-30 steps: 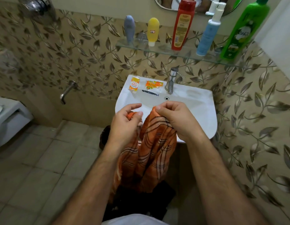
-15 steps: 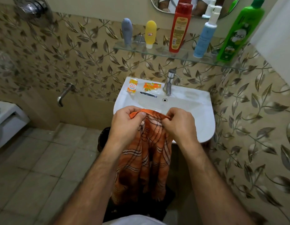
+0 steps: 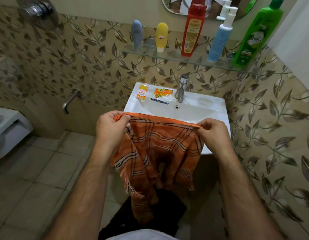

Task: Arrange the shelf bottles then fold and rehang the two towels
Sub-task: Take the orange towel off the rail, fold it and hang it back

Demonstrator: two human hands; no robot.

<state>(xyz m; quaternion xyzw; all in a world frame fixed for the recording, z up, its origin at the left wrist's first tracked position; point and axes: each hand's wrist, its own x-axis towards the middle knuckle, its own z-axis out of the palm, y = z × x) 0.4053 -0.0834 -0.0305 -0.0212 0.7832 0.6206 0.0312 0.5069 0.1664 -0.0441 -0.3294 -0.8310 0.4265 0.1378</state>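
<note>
Head view: our left hand (image 3: 109, 129) and right hand (image 3: 213, 134) each pinch a top corner of the orange towel (image 3: 159, 153), top edge stretched left-right between them over the sink (image 3: 217, 108) front, cloth hanging below. Shelf (image 3: 171, 55) bottles stand upright; green bottle (image 3: 254, 35) reads "Vatika".

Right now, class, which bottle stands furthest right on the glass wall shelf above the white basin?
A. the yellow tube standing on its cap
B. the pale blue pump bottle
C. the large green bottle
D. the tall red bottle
C: the large green bottle stands at the right end of the glass wall shelf, past the pale blue pump bottle and the tall red bottle.
</note>
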